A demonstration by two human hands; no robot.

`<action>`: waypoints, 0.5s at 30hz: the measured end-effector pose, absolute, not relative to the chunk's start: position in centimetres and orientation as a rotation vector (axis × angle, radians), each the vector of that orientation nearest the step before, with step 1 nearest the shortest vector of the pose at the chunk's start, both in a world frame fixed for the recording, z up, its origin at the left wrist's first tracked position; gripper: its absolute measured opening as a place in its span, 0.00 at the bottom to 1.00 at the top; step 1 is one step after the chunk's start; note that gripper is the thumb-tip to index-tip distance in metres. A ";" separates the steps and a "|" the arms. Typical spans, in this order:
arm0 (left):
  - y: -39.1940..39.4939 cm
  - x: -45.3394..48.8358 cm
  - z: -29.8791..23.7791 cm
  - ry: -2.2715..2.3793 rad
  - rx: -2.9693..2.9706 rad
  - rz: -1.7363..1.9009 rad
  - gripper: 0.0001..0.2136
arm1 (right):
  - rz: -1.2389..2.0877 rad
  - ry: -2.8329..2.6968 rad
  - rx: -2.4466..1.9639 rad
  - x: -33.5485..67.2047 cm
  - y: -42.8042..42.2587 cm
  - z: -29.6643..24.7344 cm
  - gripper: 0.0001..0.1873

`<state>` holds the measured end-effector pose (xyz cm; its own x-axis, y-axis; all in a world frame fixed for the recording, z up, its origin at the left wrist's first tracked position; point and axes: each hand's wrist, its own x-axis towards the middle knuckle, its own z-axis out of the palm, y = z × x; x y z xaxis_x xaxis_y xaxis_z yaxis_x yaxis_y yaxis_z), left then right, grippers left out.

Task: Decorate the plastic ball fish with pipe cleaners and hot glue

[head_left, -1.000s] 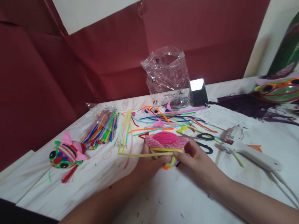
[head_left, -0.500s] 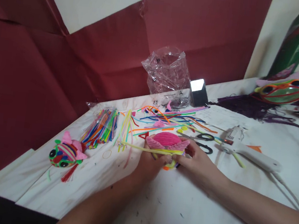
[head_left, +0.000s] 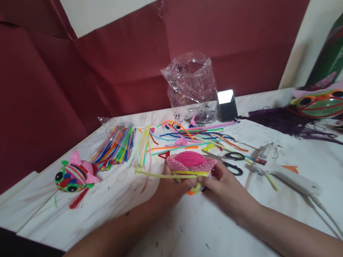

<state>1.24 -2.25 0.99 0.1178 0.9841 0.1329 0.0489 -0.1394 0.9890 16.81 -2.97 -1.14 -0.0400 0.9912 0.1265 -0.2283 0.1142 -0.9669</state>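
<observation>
Between my two hands is a small craft figure (head_left: pixel 191 159) made of pipe cleaners, with a bright pink rounded top, pale pink ear-like side pieces and yellow, purple and orange below. My left hand (head_left: pixel 175 186) is closed around its left side, thumb across the front. My right hand (head_left: pixel 219 181) grips the right side, its thumb and fingertips pressed at the front near the left thumb. A yellow pipe cleaner (head_left: pixel 155 174) sticks out to the left from the fingertips across the figure's front. The figure's underside is hidden by my hands.
Black-handled scissors (head_left: pixel 234 156) and a white glue gun (head_left: pixel 291 178) with its cable lie to the right. Bundled pipe cleaners (head_left: pixel 118 144) in plastic and a finished colourful figure (head_left: pixel 73 176) are at left. A clear bag (head_left: pixel 193 81) and a dark box-like object (head_left: pixel 227 106) stand behind.
The free end of the yellow pipe cleaner has swung slightly downward at the left. Both hands keep their hold on the figure, and the view has shifted slightly.
</observation>
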 end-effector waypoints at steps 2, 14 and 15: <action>-2.3 1.3 1.0 1.080 1.373 1.195 0.31 | 1.292 -1.117 -0.925 16.8 -2.8 -1.1 0.28; -2.4 1.3 0.8 1.143 1.384 1.189 0.32 | 1.237 -1.126 -0.922 16.8 -2.9 -1.0 0.26; -2.4 1.3 0.9 1.144 1.387 1.186 0.33 | 1.212 -1.140 -0.915 16.8 -3.0 -1.0 0.25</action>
<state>1.33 -2.41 0.88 0.0923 0.9900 0.1063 0.0708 -0.1130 0.9911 16.78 -2.96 -1.04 -0.0155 0.9868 0.1613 -0.2216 0.1539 -0.9629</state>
